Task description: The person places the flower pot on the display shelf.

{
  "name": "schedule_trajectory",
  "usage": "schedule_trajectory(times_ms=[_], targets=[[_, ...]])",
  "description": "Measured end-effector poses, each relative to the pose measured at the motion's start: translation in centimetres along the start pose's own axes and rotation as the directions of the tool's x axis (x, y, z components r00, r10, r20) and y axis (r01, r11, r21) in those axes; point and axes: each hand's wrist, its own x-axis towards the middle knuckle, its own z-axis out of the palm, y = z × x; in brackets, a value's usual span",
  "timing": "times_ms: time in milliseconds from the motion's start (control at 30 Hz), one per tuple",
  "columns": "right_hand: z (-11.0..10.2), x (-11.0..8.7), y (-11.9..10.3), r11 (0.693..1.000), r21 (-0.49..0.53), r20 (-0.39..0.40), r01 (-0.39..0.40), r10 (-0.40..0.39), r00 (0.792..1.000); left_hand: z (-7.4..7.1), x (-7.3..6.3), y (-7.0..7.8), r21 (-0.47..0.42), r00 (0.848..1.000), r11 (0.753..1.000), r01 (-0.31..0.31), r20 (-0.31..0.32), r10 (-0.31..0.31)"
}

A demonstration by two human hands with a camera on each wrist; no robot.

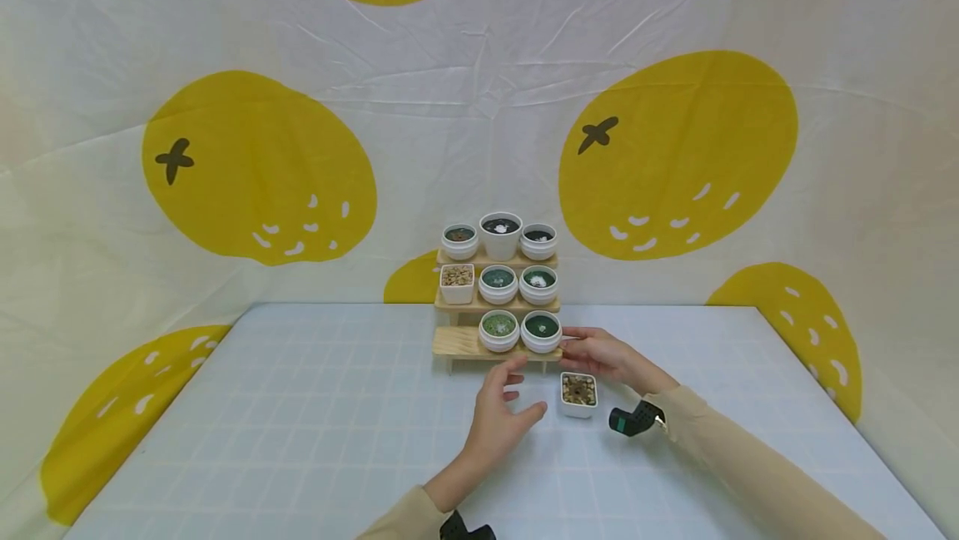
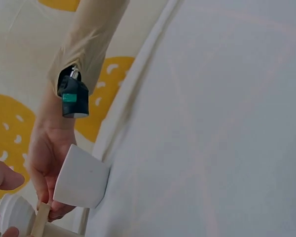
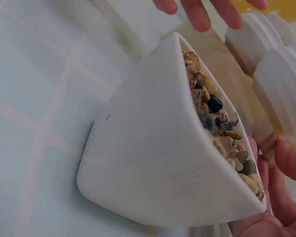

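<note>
A three-tier wooden stand (image 1: pixel 459 342) holds several small white pots, mostly round. My right hand (image 1: pixel 603 355) pinches the right end of its lowest shelf between thumb and fingers, as the right wrist view shows at the shelf (image 3: pixel 259 126). My left hand (image 1: pixel 498 411) is in front of that shelf, its fingers spread and nothing held. A square white pot (image 1: pixel 578 409) filled with mixed pebbles stands on the table between the hands, apart from both. That pot (image 3: pixel 138 143) takes up much of the right wrist view.
On the lowest shelf sit a pot with pale green contents (image 1: pixel 499 346) and a dark green one (image 1: pixel 541 346). A square pebble pot (image 1: pixel 457 294) is at the middle tier's left. The table (image 1: pixel 285 423) has a pale checked cover; behind it hangs a patterned cloth (image 1: pixel 464 149).
</note>
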Motion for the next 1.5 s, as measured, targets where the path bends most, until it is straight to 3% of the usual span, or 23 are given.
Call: schedule_trajectory(times_ms=[333, 567, 967, 1500], targets=[[-0.2, -0.1, -0.1, 1.000, 0.004, 0.045, 0.030, -0.030, 0.999, 1.6, 0.7, -1.2, -0.028, 0.993, 0.998, 0.061, 0.105, -0.058], [-0.1, 0.2, -0.2, 1.000, 0.028, 0.024, -0.009, 0.009, 1.000, 2.4, 1.1, -1.7, -0.033, 0.983, 0.993, 0.114, 0.151, -0.108], [0.0, 0.4, 0.0, 1.000, 0.015, 0.029, 0.005, -0.006, 1.000, 3.4, 1.8, -2.4, -0.019, 0.977, 0.990, 0.140, 0.166, -0.135], [0.0, 0.4, 0.0, 1.000, -0.004, 0.012, 0.008, -0.008, 1.000, 4.0, 2.4, -2.2, -0.046, 0.972, 0.989, 0.143, 0.195, -0.131]])
